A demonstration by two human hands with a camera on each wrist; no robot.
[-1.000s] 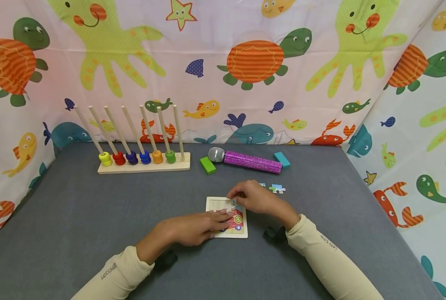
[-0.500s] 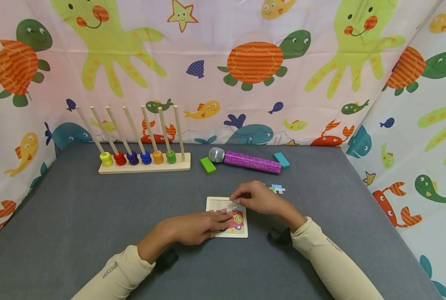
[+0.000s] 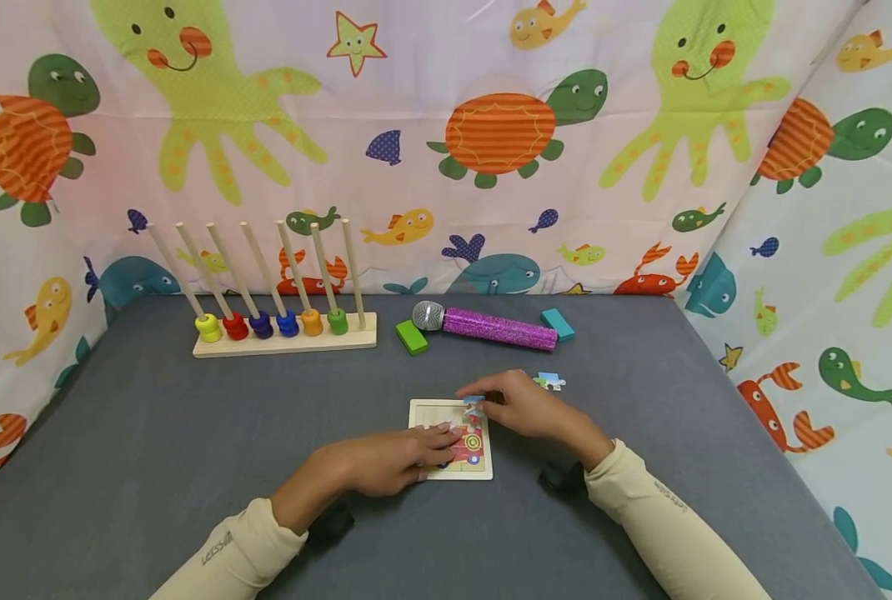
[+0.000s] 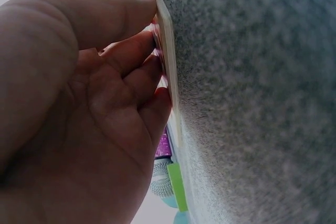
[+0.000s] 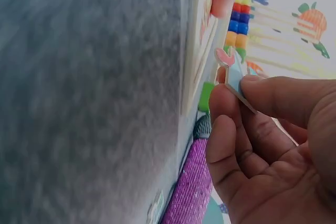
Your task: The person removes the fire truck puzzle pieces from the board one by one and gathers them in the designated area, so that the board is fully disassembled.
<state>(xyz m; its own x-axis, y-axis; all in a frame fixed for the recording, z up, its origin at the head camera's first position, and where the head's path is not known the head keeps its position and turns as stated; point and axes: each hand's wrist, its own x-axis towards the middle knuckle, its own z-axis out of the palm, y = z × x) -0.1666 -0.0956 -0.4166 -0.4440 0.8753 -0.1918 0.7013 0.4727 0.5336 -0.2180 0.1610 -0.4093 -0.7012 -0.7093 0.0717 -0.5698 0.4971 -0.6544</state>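
Pale wood borders the puzzle tray (image 3: 433, 412) below centre frame, on a grey desk (image 3: 191, 433), as a right hand (image 3: 524, 406) pinches a blue-topped puzzle piece (image 3: 473, 405) between thumb and fingers at the tray's upper right corner. The right wrist view shows the piece tilted; whether it touches the tray is unclear. Seating it well probably calls for laying it level, matching its tabs to the pieces below, then pressing evenly with a fingertip rather than forcing an edge. The left hand (image 3: 389, 458), palm down with fingers extended over the red picture, looks well placed to steady the tray. Its forearm enters from lower left; the right comes from lower right, wrist raised, fingers angled leftward. Another loose piece (image 3: 549, 381) lies just beyond the right hand, right of centre.
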